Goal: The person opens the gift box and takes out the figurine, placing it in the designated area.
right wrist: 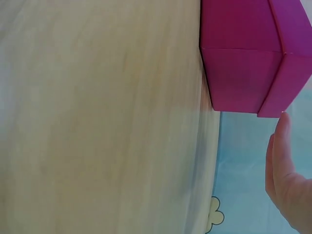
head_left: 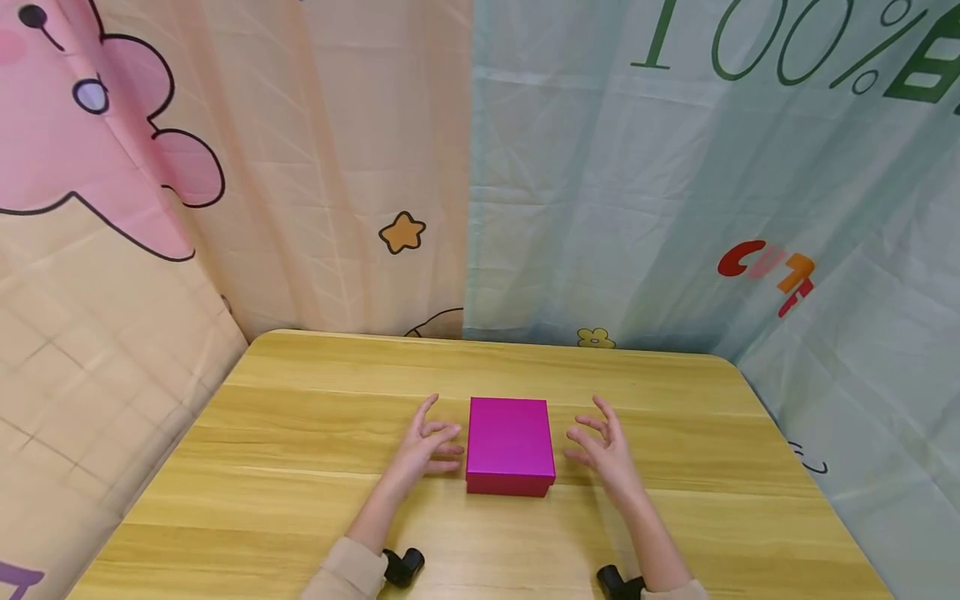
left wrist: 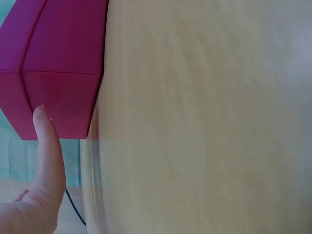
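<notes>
A magenta box (head_left: 512,437) with a fitted lid stands on the wooden table, its lid on. To its left is my left hand (head_left: 426,450), fingers spread and slightly bent, with a small gap to the box in the head view. My right hand (head_left: 602,446) hovers on the other side, its fingers likewise spread and apart from the box. In the left wrist view, the thumb (left wrist: 48,151) overlaps the box's side (left wrist: 63,102). The right wrist view has the thumb (right wrist: 282,146) just below the lid's corner (right wrist: 287,83). Neither hand holds anything.
The light wooden table (head_left: 300,433) has rounded far corners. Behind it hang printed curtains, peach (head_left: 337,167) on the left and pale blue (head_left: 555,167) on the right. Black wrist cameras, such as the left one (head_left: 405,568), sit on both wrists.
</notes>
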`<state>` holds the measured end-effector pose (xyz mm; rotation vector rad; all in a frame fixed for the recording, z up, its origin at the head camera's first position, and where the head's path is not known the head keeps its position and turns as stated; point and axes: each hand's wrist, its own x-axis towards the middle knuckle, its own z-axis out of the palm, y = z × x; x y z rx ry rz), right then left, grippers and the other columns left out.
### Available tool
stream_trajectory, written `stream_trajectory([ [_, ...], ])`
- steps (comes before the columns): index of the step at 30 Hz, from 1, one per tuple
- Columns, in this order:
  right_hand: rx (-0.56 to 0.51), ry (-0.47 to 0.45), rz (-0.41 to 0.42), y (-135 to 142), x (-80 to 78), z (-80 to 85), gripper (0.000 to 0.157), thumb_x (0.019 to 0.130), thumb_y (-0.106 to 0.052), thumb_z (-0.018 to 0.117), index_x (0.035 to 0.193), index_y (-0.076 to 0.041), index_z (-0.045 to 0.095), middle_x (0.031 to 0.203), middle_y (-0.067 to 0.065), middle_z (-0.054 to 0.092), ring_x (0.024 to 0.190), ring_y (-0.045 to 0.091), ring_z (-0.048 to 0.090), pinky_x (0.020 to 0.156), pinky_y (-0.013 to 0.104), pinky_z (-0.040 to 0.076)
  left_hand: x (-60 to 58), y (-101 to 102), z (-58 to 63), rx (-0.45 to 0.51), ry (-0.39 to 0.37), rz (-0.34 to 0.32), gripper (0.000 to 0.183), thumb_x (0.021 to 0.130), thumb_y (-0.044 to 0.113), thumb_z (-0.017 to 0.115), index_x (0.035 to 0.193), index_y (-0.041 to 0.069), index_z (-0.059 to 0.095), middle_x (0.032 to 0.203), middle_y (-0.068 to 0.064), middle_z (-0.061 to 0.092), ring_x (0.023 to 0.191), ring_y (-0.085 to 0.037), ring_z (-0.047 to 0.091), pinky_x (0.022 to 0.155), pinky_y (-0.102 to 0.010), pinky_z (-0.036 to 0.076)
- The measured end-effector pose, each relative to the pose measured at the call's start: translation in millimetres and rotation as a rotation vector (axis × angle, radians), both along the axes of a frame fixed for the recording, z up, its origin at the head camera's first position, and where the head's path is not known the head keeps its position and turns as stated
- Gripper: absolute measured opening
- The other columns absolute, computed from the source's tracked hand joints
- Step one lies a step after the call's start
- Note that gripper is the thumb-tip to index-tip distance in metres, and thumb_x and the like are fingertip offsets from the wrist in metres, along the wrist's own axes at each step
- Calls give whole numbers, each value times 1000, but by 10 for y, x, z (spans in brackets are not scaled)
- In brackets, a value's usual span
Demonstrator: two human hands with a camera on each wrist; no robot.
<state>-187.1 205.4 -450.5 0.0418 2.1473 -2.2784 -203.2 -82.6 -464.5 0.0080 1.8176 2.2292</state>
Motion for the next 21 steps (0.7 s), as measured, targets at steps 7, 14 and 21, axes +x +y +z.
stream_trajectory([
  [7,5,-70,32,-68,-33,-48,71,88,-7,58,144,-15,16,129,25,38,102,33,56,80,44,50,-66,34,-100,-9,-36,-58,77,87,23,62,146,22,13,117,-17,49,76,-22,64,71,-46,52],
  [14,34,-116,73,-126,-67,-74,67,89,-11,58,144,-14,18,125,23,43,91,23,60,77,43,51,-91,53,-126,-22,-53,-96,77,86,22,63,146,19,15,111,-16,50,71,-19,62,70,-44,52],
  [21,114,-170,108,-170,-93,-86,68,87,-21,62,142,-12,23,115,17,51,84,21,61,72,36,52,-121,49,-149,-32,-67,-146,74,85,26,64,145,18,20,108,-14,53,69,-19,61,69,-44,53],
])
